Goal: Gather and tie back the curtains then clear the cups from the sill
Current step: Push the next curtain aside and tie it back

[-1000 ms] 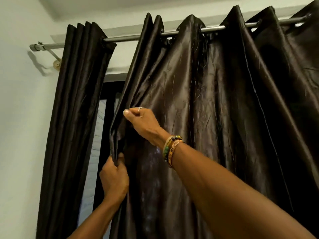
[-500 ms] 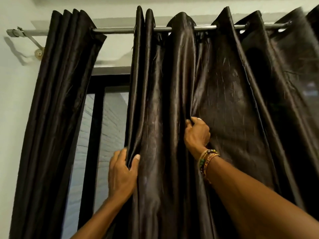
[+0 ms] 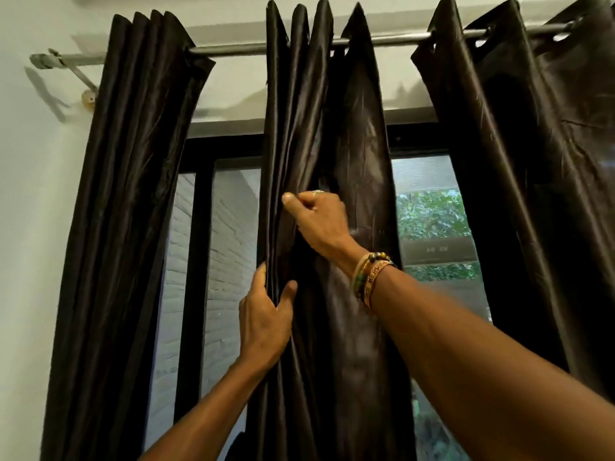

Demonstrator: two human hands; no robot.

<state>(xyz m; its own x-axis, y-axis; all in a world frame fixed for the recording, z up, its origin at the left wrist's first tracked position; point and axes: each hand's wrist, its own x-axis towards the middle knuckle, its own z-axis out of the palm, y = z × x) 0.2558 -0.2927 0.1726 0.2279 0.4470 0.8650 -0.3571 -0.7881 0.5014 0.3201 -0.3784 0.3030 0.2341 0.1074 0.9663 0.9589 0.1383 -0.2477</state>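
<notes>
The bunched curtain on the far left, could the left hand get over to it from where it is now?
Probably yes. The left hand grips the middle curtain by its folds, and only bare window glass lies between it and the left curtain; nothing blocks the way. It would have to let go first.

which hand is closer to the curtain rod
Right. The right hand pinches the middle curtain higher up, below the curtain rod; the left hand holds the same folds lower down.
</notes>
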